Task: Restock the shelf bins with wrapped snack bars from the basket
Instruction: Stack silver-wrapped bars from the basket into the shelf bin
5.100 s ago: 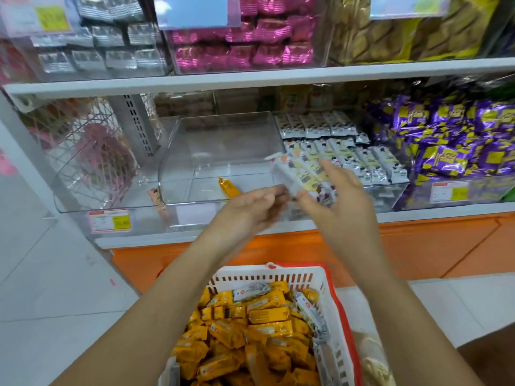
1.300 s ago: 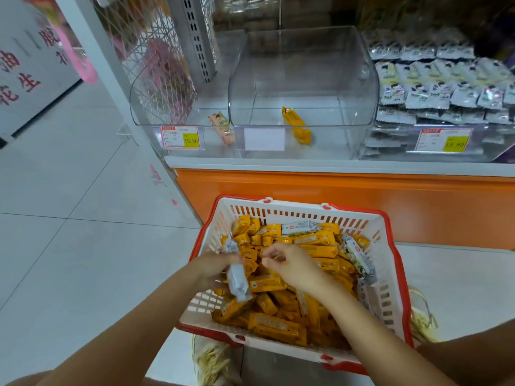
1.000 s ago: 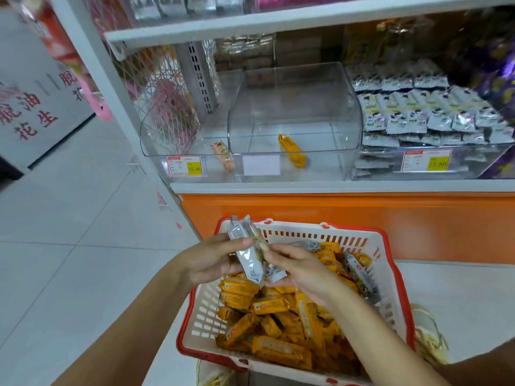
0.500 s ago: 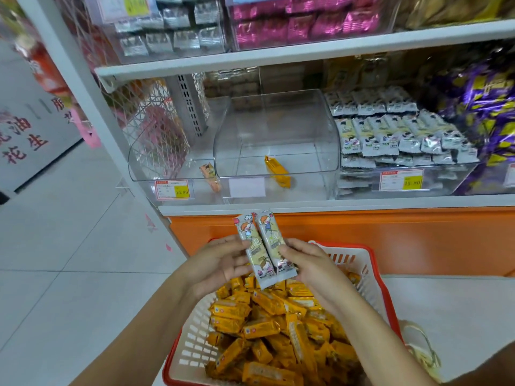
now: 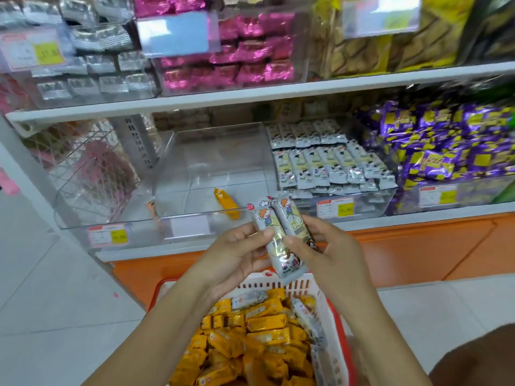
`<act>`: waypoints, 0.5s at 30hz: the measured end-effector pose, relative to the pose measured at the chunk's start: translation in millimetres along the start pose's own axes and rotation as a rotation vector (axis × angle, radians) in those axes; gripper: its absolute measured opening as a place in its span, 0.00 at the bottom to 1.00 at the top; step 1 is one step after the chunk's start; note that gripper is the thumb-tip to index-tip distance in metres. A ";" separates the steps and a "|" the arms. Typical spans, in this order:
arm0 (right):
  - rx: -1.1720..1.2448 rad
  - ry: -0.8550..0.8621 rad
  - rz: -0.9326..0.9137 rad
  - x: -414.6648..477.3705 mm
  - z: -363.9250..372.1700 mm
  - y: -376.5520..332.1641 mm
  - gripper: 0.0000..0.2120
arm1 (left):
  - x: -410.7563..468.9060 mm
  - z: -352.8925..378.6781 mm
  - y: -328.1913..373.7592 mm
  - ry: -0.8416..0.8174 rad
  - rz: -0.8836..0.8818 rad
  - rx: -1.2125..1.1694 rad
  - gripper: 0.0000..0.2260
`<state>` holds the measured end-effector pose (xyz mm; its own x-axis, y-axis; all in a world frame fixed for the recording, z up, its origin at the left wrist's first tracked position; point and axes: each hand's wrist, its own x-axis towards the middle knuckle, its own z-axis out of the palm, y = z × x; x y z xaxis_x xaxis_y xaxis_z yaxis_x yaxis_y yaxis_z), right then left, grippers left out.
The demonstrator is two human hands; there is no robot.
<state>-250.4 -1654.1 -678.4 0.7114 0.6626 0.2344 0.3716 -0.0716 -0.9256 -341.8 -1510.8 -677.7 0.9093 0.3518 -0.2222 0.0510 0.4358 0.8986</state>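
While the two silver snack bars (image 5: 289, 218) sat lower half a second ago, they now stand at frame centre, before the clear bin (image 5: 217, 151). Fingers of left hand (image 5: 237, 253) and right hand (image 5: 328, 246) stay clamped on them. The basket (image 5: 309, 285) is cut off at the bottom edge; price tags (image 5: 338, 208) are blurred.

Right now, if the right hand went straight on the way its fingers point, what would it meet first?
Probably the left hand, across the two wrapped bars both hands hold; the right hand points leftwards at it.
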 end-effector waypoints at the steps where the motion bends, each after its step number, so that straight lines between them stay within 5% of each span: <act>1: -0.031 0.025 -0.003 3.1 -10.1 -3.0 0.16 | 6.6 9.4 3.5 -0.008 0.001 -0.005 0.20; 5: -0.148 0.164 0.037 31.1 -54.7 -8.1 0.09 | 38.1 44.6 23.6 -0.007 0.014 -0.025 0.15; 7: -0.269 0.257 0.054 51.7 -80.0 -5.4 0.19 | 55.5 57.2 36.3 0.035 0.011 0.002 0.10; 10: -0.388 0.365 0.083 88.9 -116.2 -3.6 0.19 | 80.6 70.0 56.2 0.078 0.025 0.105 0.08; 15: -0.681 0.321 0.238 170.0 -138.1 6.3 0.20 | 118.7 75.4 84.6 0.223 0.034 0.233 0.08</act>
<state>-44.7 -1644.9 -603.4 0.9167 0.3314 0.2231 0.3970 -0.6940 -0.6006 -198.4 -1494.7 -599.6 0.8004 0.5471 -0.2450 0.1387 0.2286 0.9636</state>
